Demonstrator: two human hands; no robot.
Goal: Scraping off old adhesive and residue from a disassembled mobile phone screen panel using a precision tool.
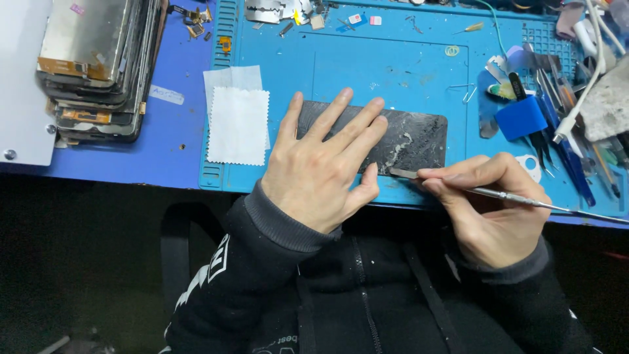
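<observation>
A dark phone panel (413, 137) with cracked, flaking patches lies flat on the blue work mat (393, 65) near its front edge. My left hand (321, 167) lies flat on the panel's left part, fingers spread, pressing it down. My right hand (488, 206) pinches a thin metal spudger (511, 195) like a pen. Its flat tip touches the panel's near edge, just right of my left thumb.
A stack of phone screens (98, 65) stands at the back left. A white cloth (237, 124) lies left of the panel. Tweezers, blue tools and a white cable (576, 111) crowd the mat's right side. Small metal parts (275, 10) lie along the far edge.
</observation>
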